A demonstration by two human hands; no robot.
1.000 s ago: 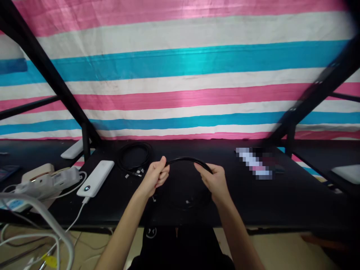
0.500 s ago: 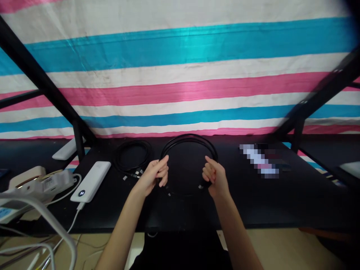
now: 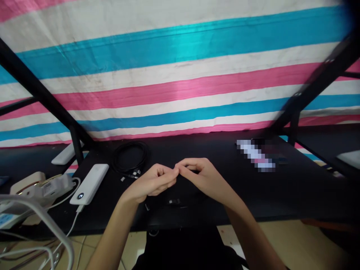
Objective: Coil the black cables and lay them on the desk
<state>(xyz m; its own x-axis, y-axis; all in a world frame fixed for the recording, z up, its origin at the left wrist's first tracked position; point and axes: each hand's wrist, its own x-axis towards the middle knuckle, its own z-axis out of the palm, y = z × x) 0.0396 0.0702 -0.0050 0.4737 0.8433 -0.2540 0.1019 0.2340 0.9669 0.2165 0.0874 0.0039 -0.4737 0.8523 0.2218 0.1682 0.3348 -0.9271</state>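
Observation:
My left hand (image 3: 157,180) and my right hand (image 3: 199,172) meet over the middle of the black desk, fingertips touching and fingers closed. They grip a black cable, mostly hidden by the hands and hard to see against the dark surface. One of its ends, a plug (image 3: 174,201) with a pale metal tip, shows just below my hands. Another small connector (image 3: 147,207) lies lower left, under my left wrist. Behind my left hand rests a second coiled black cable (image 3: 129,157), its several metal plugs bunched near my knuckles.
A white power bank (image 3: 90,184) with a cord plugged in lies left, beside a power strip (image 3: 47,187) with adapters and white cords. A blurred-out object (image 3: 255,155) is at right. Black metal frame legs (image 3: 42,93) slope on both sides before a striped sheet (image 3: 180,82).
My hands have come together from either side, and the wide cable loop that arched between them no longer shows. The view has tilted slightly.

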